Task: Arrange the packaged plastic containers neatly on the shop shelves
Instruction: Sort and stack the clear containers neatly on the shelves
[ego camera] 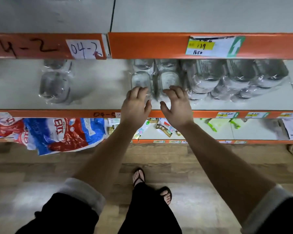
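Orange-edged shelf (pixel 95 100); left hand (pixel 136 105) and right hand (pixel 176 105) curl their fingers over the near end of the wrapped containers (pixel 169 78).

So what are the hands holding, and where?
The left hand touches the left container, the right hand the right container, each with fingers over its near end. Gripping or only pushing, I cannot tell.
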The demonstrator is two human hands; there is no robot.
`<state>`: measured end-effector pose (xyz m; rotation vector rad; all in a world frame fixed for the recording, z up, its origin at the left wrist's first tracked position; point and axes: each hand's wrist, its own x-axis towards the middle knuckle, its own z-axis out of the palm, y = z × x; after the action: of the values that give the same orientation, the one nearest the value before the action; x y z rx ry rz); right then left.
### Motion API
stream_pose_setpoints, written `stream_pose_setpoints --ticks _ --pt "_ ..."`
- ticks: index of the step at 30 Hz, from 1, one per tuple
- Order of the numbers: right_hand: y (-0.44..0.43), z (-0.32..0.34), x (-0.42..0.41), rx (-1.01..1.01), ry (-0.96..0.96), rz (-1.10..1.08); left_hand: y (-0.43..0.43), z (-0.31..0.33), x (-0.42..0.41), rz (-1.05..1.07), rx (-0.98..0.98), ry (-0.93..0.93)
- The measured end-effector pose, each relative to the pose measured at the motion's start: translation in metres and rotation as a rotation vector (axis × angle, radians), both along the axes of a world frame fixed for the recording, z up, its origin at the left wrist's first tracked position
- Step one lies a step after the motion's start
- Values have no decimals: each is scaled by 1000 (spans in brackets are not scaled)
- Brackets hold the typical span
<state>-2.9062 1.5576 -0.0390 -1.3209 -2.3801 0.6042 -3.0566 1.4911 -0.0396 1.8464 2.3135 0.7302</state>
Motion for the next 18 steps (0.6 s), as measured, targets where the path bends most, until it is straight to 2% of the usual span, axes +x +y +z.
stream_pose_setpoints --ticks 8,11,18 --pt "39 -47 -14 11 -44 -41 50 -61 -26 103 -164 15" --pt "50 -60 -19 27 -84 -52 60 -75 -28 140 -128 -64" --pt "62 -79 -28 -25 -235 -172 76 -89 -19 271 -21 -114"
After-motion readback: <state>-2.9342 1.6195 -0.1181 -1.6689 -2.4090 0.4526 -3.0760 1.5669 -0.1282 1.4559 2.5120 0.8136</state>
